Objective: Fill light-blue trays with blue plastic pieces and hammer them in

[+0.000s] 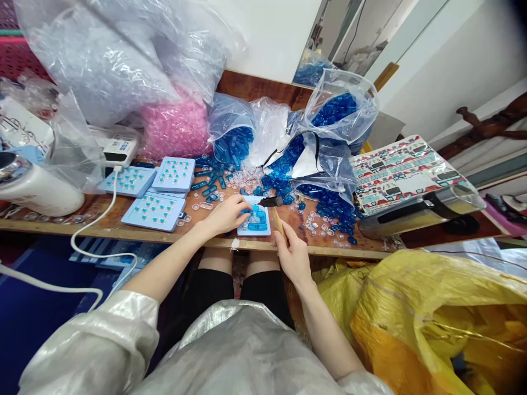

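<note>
At the table's front edge lies a light blue tray [265, 231] with clear blue pieces [257, 225] on it. My left hand [230, 215] rests over the tray's left side, thumb and fingers close together at the blue pieces; whether it pinches one is too small to tell. My right hand [293, 252] is wrapped round the wooden handle of a hammer [270, 202], just right of the tray. The hammer's dark head is over the tray's upper right part. Loose blue and clear pieces surround the tray.
Light blue trays with small teal pieces [153, 210] stand at the left, beside a white cable [107, 211]. Bags of blue pieces [235, 144] and pink pieces [177, 129] line the back. A patterned box [405, 170] and clear-sided container [420, 214] are at right.
</note>
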A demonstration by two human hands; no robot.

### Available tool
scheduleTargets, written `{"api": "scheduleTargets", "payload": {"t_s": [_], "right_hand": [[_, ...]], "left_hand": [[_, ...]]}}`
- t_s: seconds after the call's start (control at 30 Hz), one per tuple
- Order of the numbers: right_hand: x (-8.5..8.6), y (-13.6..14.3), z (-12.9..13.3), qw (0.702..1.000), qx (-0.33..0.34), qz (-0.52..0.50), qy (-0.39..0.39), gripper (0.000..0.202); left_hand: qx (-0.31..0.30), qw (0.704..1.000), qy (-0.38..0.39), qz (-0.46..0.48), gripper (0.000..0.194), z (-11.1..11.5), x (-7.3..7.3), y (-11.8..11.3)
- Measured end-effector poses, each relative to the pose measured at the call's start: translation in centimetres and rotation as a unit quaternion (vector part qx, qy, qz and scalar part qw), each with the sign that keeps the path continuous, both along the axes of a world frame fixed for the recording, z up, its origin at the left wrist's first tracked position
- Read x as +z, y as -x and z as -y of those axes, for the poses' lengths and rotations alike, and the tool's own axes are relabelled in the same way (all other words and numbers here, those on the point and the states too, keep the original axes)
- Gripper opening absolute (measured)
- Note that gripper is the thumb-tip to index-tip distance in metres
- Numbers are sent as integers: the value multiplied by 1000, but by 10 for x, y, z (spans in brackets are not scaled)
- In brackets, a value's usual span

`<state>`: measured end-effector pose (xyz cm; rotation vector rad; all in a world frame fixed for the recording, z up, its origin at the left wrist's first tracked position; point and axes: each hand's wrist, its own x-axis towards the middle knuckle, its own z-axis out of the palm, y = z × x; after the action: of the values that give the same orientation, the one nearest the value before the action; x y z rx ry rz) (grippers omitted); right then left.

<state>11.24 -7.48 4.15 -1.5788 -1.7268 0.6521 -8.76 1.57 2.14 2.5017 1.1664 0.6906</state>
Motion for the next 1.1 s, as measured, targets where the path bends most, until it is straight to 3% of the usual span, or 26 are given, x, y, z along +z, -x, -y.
{"api": "scheduleTargets", "payload": {"t_s": [0.17, 0.47, 0.7, 1.1], "right_hand": [[-10, -6, 6, 1000, -10, -10, 21, 42], [-11, -12, 12, 998, -18, -29, 54, 42], [-14, -11, 10, 998, -17, -20, 53, 43], [-22, -15, 15, 997, -35, -31, 67, 45]], "left_hand": [[38, 994, 19, -102, 18, -6, 12, -9], [27, 988, 89, -121, 21, -10, 24, -4], [26, 985, 104, -134, 23, -11, 22, -9], [133, 977, 44, -161, 21, 10, 17, -25]]}}
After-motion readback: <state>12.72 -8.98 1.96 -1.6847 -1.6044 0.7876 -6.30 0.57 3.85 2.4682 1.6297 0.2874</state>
